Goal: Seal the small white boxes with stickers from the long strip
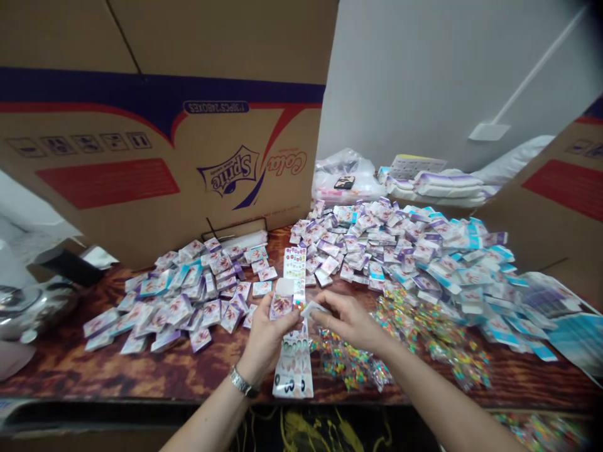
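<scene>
My left hand [264,336], with a metal watch on the wrist, holds a small printed carton [281,306] whose white top flap stands up. Bright bits of colour show by its thumb. Just to the right, my right hand [346,319] pinches a small whitish piece [313,307], too blurred to name exactly. Beneath both hands lie printed sticker strips [293,373], running from front to back. Clear packets of colourful candy [351,365] lie below my right hand, and more candy packets [436,339] are heaped farther right.
Small cartons lie in a left pile [174,307] and a larger right pile [400,245]. A big cardboard box [164,150] stands at the back left, another cardboard box [560,188] at the right. A shiny metal kettle [38,307] sits at the left edge. Plastic-wrapped bundles [447,185] lie behind.
</scene>
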The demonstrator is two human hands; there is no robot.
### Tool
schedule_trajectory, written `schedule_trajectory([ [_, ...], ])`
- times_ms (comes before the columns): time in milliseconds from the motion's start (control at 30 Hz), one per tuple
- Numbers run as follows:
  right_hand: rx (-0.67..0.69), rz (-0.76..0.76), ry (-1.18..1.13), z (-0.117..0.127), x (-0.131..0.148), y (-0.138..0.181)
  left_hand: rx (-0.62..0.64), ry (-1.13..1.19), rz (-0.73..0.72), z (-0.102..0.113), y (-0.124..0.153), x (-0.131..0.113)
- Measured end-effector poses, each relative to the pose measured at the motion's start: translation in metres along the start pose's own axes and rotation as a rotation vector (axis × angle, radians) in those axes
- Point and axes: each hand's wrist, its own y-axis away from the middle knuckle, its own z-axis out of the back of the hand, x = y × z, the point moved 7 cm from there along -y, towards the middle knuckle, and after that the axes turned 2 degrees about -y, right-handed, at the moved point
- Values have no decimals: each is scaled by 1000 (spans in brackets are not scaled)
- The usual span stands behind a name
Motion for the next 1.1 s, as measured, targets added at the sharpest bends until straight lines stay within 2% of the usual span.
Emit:
schedule_trajectory([
  [167, -79, 53, 24, 0, 14, -1, -25, -81, -78, 13, 4, -2],
  [400, -6, -201, -486, -34, -14, -2, 40, -55, -143, 7, 13, -2],
  [467, 3, -253, -525, -37, -20, 1, 55, -68, -122, 6, 17, -3],
  [533, -10, -249, -430, -30, -19, 4, 89, -57, -74, 7, 21, -4],
  [633, -109, -109, -115, -5, 2, 8, 171, 36, 70, 10, 27, 1],
  [733, -199, 218, 216, 13, 40, 9, 202, 112, 226, 14, 31, 14],
  [800, -204, 458, 406, 11, 61, 11, 200, 115, 286, 16, 33, 22],
  [900, -145, 699, 662, -3, 72, 13, 248, 121, 356, 14, 35, 30],
  [1000, -30, 805, 794, -14, 70, 16, 299, 146, 429, 9, 38, 32],
  [1100, 171, 710, 746, -19, 60, 15, 296, 154, 498, 8, 42, 30],
])
